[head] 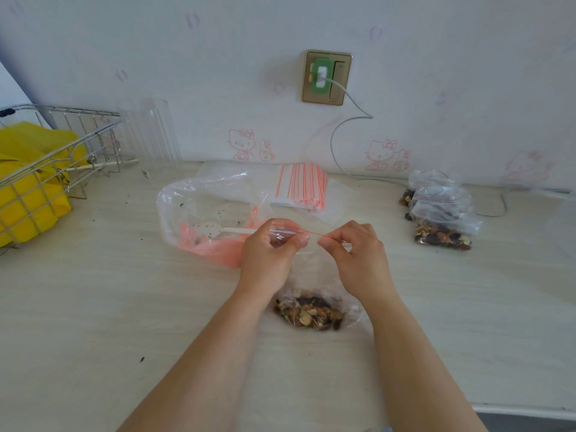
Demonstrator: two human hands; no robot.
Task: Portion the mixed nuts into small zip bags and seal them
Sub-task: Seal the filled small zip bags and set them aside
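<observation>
I am holding a small zip bag (314, 282) between my left hand (268, 254) and right hand (358, 257), its nuts (308, 311) sitting at the near end on the counter (124, 307). A large bag (202, 210) with a spoon (218, 229) in it is lying just beyond my left hand. Behind it, spare zip bags (304, 187) are lying stacked. Filled bags (441, 213) are sitting far right, a wire basket (46, 169) far left.

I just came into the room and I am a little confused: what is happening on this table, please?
A person is packing mixed nuts into small zip bags. The left hand and right hand pinch the red zip strip of a small bag with nuts at its bottom, apparently sealing it. Filled bags lie on the right. Behind the hands are unused bags and a large, nearly empty plastic bag holding a white spoon.
</observation>
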